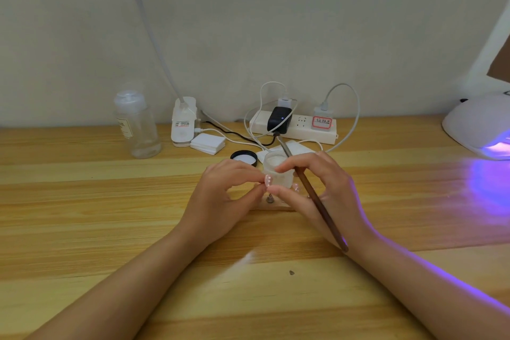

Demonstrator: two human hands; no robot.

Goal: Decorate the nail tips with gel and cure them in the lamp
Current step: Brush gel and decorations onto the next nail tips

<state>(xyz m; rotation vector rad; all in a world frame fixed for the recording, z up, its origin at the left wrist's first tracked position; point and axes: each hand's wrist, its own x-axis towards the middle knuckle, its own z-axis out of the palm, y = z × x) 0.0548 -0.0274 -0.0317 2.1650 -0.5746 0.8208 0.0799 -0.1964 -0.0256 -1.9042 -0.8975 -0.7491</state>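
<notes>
My left hand [229,190] and my right hand [320,188] meet at the table's middle. Together their fingertips pinch a small pink nail tip [268,181] with pale dots. A long brown brush [311,190] lies across my right hand, held between its fingers, bristle end pointing away. Below the tip a small metal stand [270,199] sits on a clear base, and another pink nail tip [295,188] shows beside my right fingers. Just behind stands a frosted gel jar [276,165], open. The white curing lamp [480,124] glows purple at the far right.
The jar's black lid [244,158] lies upturned to the left. A clear pump bottle [136,125], a white clip lamp base [183,123], stacked white pads [207,143] and a power strip [294,127] with cables line the wall. Wooden table [110,215] all around.
</notes>
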